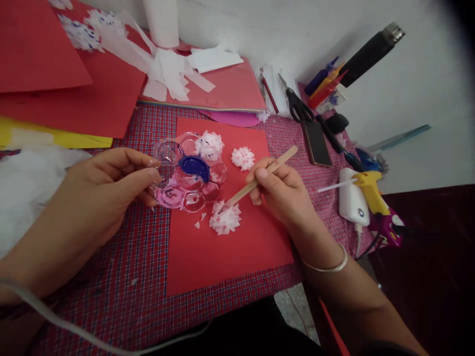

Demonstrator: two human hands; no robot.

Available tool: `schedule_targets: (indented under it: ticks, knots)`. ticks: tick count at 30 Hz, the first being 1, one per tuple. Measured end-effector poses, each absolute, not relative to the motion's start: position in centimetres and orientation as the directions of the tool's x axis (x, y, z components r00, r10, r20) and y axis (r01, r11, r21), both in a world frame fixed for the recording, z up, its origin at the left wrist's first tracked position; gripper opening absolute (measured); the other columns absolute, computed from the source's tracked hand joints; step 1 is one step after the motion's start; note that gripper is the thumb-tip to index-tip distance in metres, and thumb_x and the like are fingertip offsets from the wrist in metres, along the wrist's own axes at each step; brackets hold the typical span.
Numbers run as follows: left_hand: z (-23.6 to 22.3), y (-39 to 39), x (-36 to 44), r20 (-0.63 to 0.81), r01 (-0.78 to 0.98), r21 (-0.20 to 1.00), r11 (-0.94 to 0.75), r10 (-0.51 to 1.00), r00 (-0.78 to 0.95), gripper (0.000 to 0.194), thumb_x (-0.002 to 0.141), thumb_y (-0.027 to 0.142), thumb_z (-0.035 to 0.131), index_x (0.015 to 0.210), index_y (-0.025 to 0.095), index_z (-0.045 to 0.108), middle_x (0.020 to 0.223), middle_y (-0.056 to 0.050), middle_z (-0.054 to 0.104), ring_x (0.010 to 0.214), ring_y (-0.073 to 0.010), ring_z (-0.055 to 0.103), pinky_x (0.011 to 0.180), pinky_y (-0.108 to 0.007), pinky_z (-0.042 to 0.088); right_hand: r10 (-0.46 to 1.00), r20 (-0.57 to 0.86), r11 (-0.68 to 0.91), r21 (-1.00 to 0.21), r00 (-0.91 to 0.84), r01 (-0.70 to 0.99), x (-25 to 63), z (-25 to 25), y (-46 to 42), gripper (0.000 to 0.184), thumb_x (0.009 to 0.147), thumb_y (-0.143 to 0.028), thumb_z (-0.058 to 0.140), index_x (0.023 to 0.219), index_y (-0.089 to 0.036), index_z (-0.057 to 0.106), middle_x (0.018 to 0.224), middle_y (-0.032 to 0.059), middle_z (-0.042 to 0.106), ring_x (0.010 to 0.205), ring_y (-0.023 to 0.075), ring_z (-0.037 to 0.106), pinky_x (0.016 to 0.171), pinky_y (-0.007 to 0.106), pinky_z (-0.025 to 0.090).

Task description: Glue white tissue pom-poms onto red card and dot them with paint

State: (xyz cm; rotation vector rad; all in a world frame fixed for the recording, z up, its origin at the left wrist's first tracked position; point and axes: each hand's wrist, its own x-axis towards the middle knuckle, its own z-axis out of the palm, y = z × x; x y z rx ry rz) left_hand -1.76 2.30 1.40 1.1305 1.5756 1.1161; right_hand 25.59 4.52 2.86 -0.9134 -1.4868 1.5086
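Note:
My left hand [122, 180] pinches the left rim of a clear plastic paint palette [189, 193], flower-shaped with round wells. Dark blue paint [195, 167] fills its middle, and pinkish smears show in a lower well. Between the thumb and fingers of my right hand [278, 190] is a wooden craft stick [272, 170]. Its lower tip touches a white paper pompom [225, 218] with pink dabs. Another pink-dabbed pompom [243, 158] lies above it on the red paper sheet [230, 257]. A blue-specked pompom [212, 141] sits at the palette's upper right, partly behind it.
Scissors [299, 106], a phone [317, 143] and paint tubes [326, 86] lie right of the sheet. Farther right are a yellow glue gun [373, 190] and a white power bank [352, 202]. White paper strips [170, 71] lie behind. A pale cable [74, 324] crosses the front left.

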Motion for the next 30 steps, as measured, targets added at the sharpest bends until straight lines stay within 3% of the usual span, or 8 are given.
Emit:
schedule_targets:
  ticks: [6,11,18,25,30]
  knots:
    - [1.22,2.24,-1.8,-0.137,0.169,0.971,0.172,0.969,-0.204,0.012,0.076,0.026,0.074,0.087,0.024,0.072,0.069,0.003,0.065,0.051,-0.0064,0.055,0.045,-0.015,0.04,0.758,0.026,0.162,-0.975,-0.651,0.15,25.91,3.87,4.41,0.024,0.099,-0.03,0.056,0.081,-0.015,0.063,0.067,-0.0024,0.056,0.058,0.0065,0.052,0.053,0.019,0.041]
    - [1.39,2.39,-1.53,-0.132,0.175,0.97,0.168,0.971,-0.199,0.009,0.076,0.025,0.073,0.085,0.023,0.072,0.068,0.003,0.065,0.05,-0.0058,0.054,0.045,-0.014,0.04,0.818,0.109,0.207,-0.972,-0.565,0.113,25.81,3.85,4.42,0.025,0.1,-0.028,0.054,0.081,-0.015,0.062,0.067,-0.0033,0.054,0.056,0.0055,0.048,0.052,0.019,0.038]
    - [1.62,2.39,-1.53,-0.152,0.187,0.964,0.188,0.969,-0.194,0.011,0.077,0.025,0.074,0.086,0.022,0.071,0.071,0.002,0.066,0.051,-0.0063,0.054,0.044,-0.015,0.04,0.786,0.053,0.167,-0.977,-0.616,0.129,25.16,3.56,4.02,0.024,0.099,-0.033,0.055,0.083,-0.016,0.061,0.065,-0.0034,0.054,0.056,0.0075,0.049,0.052,0.022,0.039]
    - [1.29,2.24,-1.72,-0.145,0.183,0.966,0.182,0.969,-0.2,0.011,0.077,0.025,0.075,0.088,0.022,0.071,0.072,0.002,0.066,0.051,-0.0064,0.054,0.045,-0.015,0.04,0.887,0.111,0.197,-0.969,-0.449,0.15,25.67,3.71,4.34,0.029,0.099,-0.039,0.056,0.08,-0.018,0.062,0.067,-0.0026,0.055,0.055,0.0072,0.051,0.052,0.021,0.041]
    - [1.24,2.23,-1.7,-0.154,0.18,0.965,0.19,0.968,-0.196,0.013,0.077,0.025,0.075,0.089,0.022,0.071,0.074,0.002,0.066,0.053,-0.0067,0.055,0.046,-0.015,0.041,0.845,0.091,0.208,-0.964,-0.527,0.168,25.61,3.91,4.23,0.027,0.099,-0.035,0.056,0.08,-0.017,0.063,0.067,-0.0026,0.055,0.056,0.0073,0.049,0.053,0.021,0.04]
